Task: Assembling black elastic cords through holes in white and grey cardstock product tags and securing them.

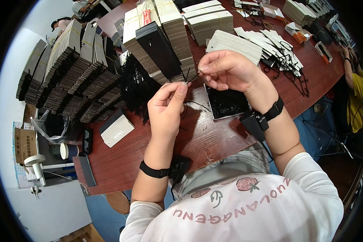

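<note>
Over the wooden table, both my hands are raised close together, working on a thin black cord (pixel 197 103). My left hand (pixel 166 103) pinches it between thumb and forefinger, and short dark ends stick up beyond the fingertips. Just to the right, my right hand (pixel 230 71) is closed in a pinch at the cord's other part. A loop of cord hangs below the fingers. Under my right wrist lies an open white box (pixel 210 105) filled with small black pieces. A stack of black tags (pixel 157 48) leans on tall piles of pale cards beyond my left hand.
Banded card stacks (pixel 64 56) with black cords crowd the left, beside a black cord bundle (pixel 135 84). A small card stack (pixel 117 128) lies nearer. Corded white tags (pixel 276 46) spread at right, near orange-white boxes (pixel 297 32). A co-worker in yellow (pixel 357 101) sits far right.
</note>
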A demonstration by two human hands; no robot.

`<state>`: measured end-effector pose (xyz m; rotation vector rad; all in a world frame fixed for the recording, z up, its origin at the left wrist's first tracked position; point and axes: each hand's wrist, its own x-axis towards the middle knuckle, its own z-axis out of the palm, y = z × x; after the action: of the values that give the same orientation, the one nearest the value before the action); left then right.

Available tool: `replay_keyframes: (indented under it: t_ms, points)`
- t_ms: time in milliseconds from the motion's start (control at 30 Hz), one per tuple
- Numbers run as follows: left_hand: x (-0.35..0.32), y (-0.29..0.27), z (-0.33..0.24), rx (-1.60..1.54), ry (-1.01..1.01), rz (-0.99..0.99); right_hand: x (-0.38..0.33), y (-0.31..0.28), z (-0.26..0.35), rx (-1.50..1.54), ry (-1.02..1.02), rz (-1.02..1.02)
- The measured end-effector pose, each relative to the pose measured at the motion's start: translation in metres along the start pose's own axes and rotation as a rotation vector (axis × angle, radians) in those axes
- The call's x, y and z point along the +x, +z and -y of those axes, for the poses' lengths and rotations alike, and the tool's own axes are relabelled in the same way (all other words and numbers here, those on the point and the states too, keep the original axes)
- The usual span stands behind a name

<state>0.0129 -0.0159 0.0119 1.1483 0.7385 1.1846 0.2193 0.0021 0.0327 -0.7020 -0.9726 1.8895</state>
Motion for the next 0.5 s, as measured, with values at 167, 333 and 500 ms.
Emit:
replay_keyframes:
  t_ms: [167,333,500]
  points:
    - [0.0,0.001,0.0,-0.006,-0.016,0.003,0.003,0.004,-0.004,0.02,0.031,0.007]
    - [0.001,0.003,-0.001,-0.036,-0.057,-0.004,0.005,0.009,-0.009,-0.029,0.06,0.03]
    - [0.004,0.0,-0.003,-0.139,-0.122,-0.001,0.007,0.012,-0.012,-0.333,-0.043,-0.128]
